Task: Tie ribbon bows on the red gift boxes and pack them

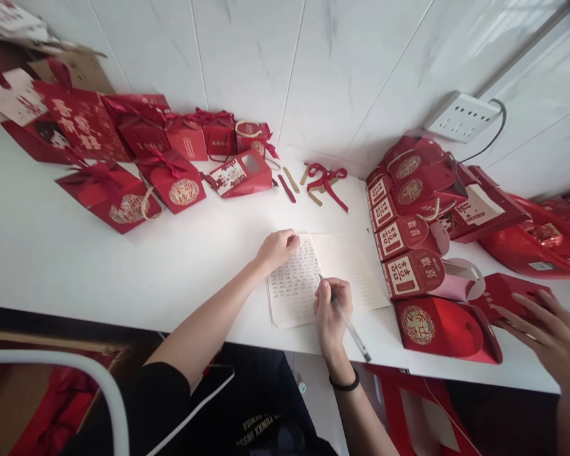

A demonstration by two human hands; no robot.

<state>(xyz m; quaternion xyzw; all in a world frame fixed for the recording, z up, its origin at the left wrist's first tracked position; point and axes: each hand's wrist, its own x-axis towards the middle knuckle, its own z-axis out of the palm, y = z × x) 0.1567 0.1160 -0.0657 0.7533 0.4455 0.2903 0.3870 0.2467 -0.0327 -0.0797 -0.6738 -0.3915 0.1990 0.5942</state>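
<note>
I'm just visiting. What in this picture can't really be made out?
Head view only:
- Writing on the notebook: too small to read.
- Its top left corner: covered by the left hand.
- Grip of the pen: hidden inside the right hand.
- Another person's hand: blurred, cut off by the right edge.
- Red gift boxes far right: blurred, cut by that edge.

Head view, downward (forward), close over table (76, 272)

Bare table (66, 266) left of notebook (346, 266); boxes (411, 273) right
</note>
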